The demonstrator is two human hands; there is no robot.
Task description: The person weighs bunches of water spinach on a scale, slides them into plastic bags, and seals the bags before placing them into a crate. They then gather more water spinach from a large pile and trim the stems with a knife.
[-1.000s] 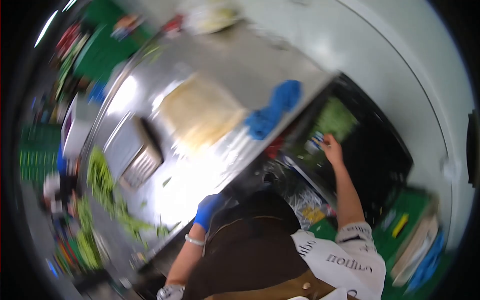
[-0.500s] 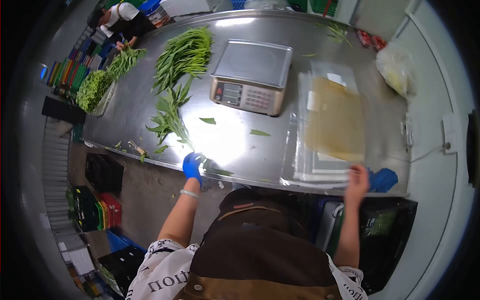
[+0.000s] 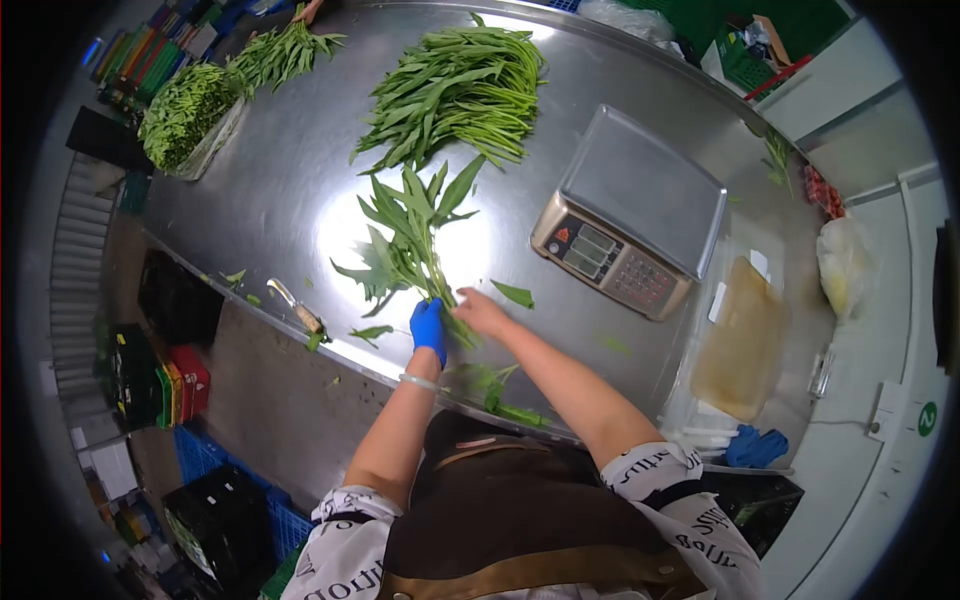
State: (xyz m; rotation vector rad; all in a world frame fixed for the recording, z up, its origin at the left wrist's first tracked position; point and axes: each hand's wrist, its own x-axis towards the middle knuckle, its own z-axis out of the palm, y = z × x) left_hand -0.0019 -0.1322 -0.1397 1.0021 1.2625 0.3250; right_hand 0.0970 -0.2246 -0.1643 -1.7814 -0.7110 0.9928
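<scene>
My left hand [image 3: 427, 327], in a blue glove, is closed around the stems of a small bunch of water spinach [image 3: 412, 225] with long pointed leaves. Its leaves fan out away from me over the steel table. Bare, my right hand [image 3: 482, 312] is at the right side of the same stems, its fingers curled against them; the fingertips are partly hidden. Loose leaves lie close by, one leaf [image 3: 512, 294] right of my hands and another leaf [image 3: 372, 332] to the left. A larger pile of water spinach [image 3: 455, 95] lies farther back.
A digital scale [image 3: 640, 200] stands to the right on the steel table [image 3: 270, 190]. Beyond it lie plastic bags [image 3: 740, 345] and a crumpled blue glove [image 3: 757, 447]. A small knife [image 3: 297, 307] rests by the front edge. Another person's hand [image 3: 308, 10] touches greens at the far left.
My right hand has left the plastic bags and come across to the stems in my left hand. The view has turned, and the bunch now stands nearer the middle.
</scene>
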